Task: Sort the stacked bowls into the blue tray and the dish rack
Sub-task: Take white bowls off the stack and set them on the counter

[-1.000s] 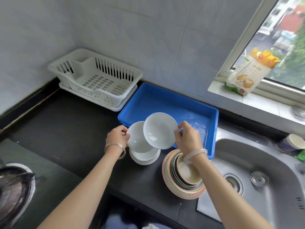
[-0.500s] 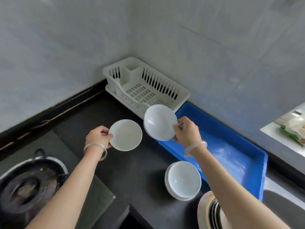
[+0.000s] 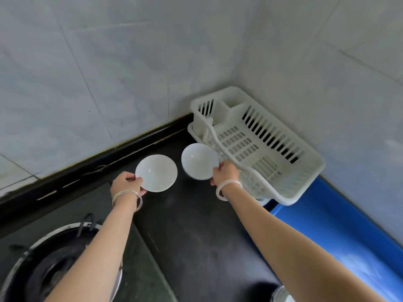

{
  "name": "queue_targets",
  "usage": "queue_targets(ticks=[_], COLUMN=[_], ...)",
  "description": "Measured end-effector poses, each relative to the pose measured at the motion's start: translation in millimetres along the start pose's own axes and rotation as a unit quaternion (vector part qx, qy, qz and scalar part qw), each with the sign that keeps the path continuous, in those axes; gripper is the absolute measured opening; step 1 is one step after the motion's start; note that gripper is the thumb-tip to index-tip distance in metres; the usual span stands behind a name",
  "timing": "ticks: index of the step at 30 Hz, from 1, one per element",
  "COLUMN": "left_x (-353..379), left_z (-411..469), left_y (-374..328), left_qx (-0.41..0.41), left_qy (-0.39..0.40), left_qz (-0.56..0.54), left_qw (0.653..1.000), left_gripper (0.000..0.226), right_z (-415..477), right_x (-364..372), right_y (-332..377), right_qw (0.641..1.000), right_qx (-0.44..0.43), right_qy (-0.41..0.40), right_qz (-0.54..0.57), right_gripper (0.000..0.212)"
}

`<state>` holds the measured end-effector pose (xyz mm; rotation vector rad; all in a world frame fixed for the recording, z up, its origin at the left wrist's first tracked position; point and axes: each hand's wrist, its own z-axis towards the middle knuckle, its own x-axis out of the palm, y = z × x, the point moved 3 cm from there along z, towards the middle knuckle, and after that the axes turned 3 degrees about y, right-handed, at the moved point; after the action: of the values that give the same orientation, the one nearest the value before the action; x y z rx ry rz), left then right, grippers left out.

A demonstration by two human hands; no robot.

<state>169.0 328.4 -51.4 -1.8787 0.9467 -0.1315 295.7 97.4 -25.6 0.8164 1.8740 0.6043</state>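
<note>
Right hand [image 3: 225,174] holds bowl [image 3: 199,160] beside dish rack [image 3: 314,171].

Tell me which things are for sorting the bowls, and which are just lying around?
For the job: left hand holding left bowl; right hand holding right bowl; white dish rack; blue tray.
Just lying about: stove; black counter; tiled wall.

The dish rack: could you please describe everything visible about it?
White plastic and rectangular, the dish rack has slotted walls, a grid floor and a compartment at its left end. It stands on a matching drip tray on the dark counter, in the wall corner, beside the blue tray. It holds no dishes. The right hand holds a bowl at its front rim; contact unclear.
</note>
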Motion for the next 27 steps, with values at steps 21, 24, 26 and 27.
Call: queue_targets(ticks=[21, 24, 26, 27], left_x=[11.2, 15.6, 18.9, 20.2], left_z=[47.7, 41.7, 39.8, 39.6], left_y=[13.9, 20.4, 20.9, 20.1], left_qx=[-0.101, -0.123, -0.13, -0.132], left_qy=[0.001, 0.031, 0.035, 0.031], left_qz=[-0.242, -0.288, -0.321, -0.33], left_qw=[0.965, 0.949, 0.937, 0.934], left_gripper=[0.027, 0.037, 0.038, 0.039], right_z=[65.4, 57.4, 55.2, 55.2], right_x=[80.8, 83.8, 86.5, 88.2], right_y=[14.3, 10.1, 8.6, 8.6], right_qw=[0.968, 0.932, 0.912, 0.904], right_qx=[0.122, 0.156, 0.152, 0.149], right_qy=[0.069, 0.115, 0.119, 0.117], right_qz=[0.21, 0.306, 0.363, 0.383], right_gripper=[0.021, 0.032, 0.041, 0.042])
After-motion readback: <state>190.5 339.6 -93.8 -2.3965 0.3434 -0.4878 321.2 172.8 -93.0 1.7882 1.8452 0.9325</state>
